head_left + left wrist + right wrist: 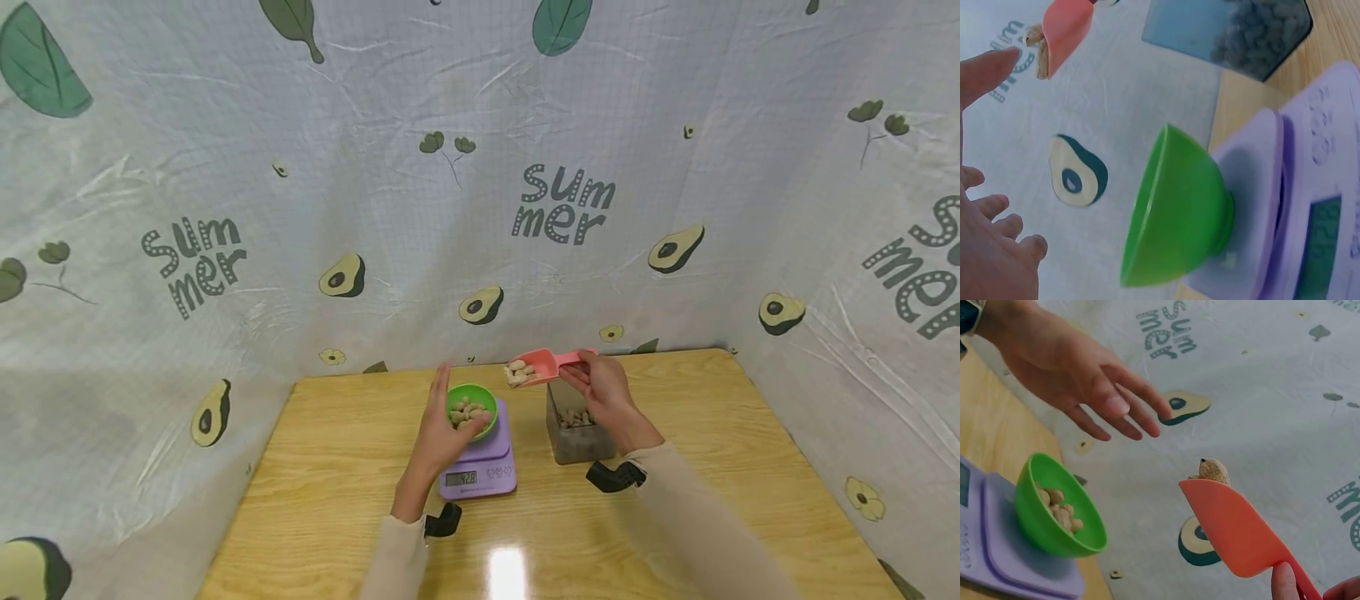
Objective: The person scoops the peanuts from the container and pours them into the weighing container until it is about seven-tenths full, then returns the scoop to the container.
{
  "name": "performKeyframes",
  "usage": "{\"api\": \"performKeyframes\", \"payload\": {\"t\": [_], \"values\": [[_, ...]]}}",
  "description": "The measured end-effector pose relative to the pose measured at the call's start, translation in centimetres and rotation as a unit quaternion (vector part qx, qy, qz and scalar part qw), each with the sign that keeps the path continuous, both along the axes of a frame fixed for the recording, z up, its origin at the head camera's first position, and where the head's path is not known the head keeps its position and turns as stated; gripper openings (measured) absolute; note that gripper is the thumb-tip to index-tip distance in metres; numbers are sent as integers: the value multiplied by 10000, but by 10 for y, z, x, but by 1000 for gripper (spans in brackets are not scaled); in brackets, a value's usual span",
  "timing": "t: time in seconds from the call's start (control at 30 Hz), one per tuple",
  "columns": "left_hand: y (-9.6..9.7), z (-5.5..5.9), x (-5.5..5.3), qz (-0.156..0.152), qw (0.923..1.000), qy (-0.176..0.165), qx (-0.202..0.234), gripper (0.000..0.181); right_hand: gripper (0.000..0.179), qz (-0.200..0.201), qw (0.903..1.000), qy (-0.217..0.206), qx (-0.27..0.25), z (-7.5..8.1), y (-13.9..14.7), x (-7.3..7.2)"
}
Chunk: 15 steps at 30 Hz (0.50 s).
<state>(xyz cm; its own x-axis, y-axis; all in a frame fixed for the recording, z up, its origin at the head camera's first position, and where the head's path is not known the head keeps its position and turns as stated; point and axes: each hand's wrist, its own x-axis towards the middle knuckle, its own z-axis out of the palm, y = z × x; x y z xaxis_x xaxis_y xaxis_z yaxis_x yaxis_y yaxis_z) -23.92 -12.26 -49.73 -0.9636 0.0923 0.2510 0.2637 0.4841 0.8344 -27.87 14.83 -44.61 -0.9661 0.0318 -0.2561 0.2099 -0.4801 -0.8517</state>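
In the head view my right hand (607,392) grips the handle of a pink scoop (546,363) that carries several peanuts (519,372). The scoop is in the air, right of a green bowl (491,427) holding more peanuts. That bowl stands on a purple kitchen scale (491,485), whose display appears to read 428. My left hand (438,437) hovers by the bowl with its fingers extended. The left wrist view shows a gap between the left hand (997,250) and the green bowl (1185,212). Below the right hand stands a grey see-through container (581,448) with peanuts inside.
Everything stands on a light wooden table (330,492). A white printed sheet (405,225) with avocados and lettering hangs behind the table and at both sides. Camera mounts (617,477) sit on both wrists.
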Motion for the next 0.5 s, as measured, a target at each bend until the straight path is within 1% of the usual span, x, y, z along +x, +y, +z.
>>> {"api": "performKeyframes", "payload": {"t": [0.13,0.2,0.3,0.37,0.5], "values": [[-12,-10,-1,99,9999,-29,-118,107,20,15,9998,-10,218,-6,-17,-5],[-16,-13,-2,82,9998,-9,-161,109,19,-35,9995,-27,322,-9,-26,-7],[-20,-19,-4,56,9999,-81,-141,111,20,-64,9984,-4,558,-13,-39,-11],[-23,-23,-6,39,9997,-198,-135,112,19,-85,9979,-7,640,-16,-46,-13],[-26,-36,-11,65,9980,-546,-317,114,18,-61,9973,-19,734,-22,-58,-17]]}}
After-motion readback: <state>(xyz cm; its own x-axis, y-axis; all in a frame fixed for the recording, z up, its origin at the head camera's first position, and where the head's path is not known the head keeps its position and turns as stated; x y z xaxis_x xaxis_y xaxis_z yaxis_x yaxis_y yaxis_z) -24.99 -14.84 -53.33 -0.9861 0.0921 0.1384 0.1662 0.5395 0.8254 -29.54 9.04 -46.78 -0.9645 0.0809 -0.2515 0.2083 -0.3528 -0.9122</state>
